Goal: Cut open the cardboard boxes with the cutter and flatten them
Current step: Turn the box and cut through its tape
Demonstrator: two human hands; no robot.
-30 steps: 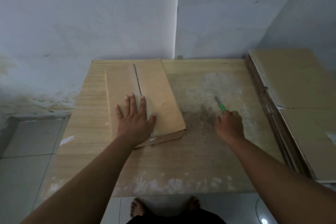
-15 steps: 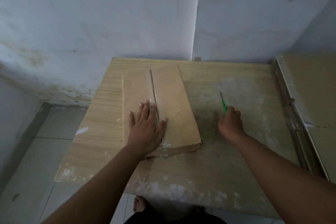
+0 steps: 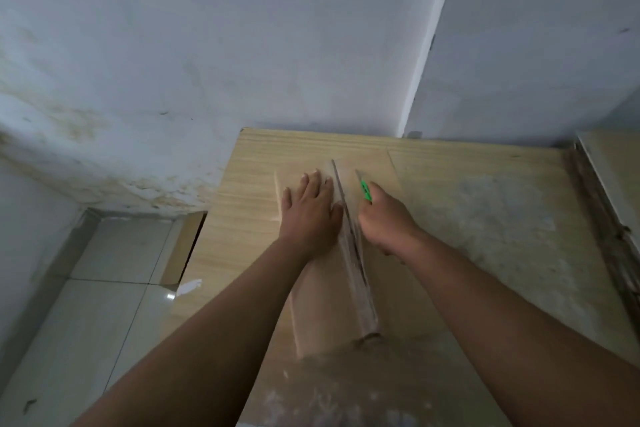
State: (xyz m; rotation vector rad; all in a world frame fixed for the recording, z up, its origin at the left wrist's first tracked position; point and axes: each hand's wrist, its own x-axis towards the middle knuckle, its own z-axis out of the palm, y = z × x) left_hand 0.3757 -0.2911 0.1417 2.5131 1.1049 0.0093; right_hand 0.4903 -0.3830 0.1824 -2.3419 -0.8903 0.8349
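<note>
A closed brown cardboard box [image 3: 325, 305] lies flat on the wooden table [image 3: 242, 232], its taped centre seam running from far to near. My left hand [image 3: 310, 208] presses flat on the box's far left flap, fingers straight. My right hand [image 3: 384, 218] grips a green cutter [image 3: 365, 191] on the right flap, just right of the seam near the box's far end. The cutter's tip points away from me; its blade is too small to make out.
The table stands in a corner of pale walls. A stack of flattened cardboard [image 3: 616, 191] leans at the right edge. Tiled floor [image 3: 104, 305] lies to the left, with a white scrap [image 3: 188, 287] by the table's left edge.
My right hand has moved left from the bare tabletop onto the box, bringing the cutter beside the seam. My left hand has slid toward the box's far end. The camera has shifted left.
</note>
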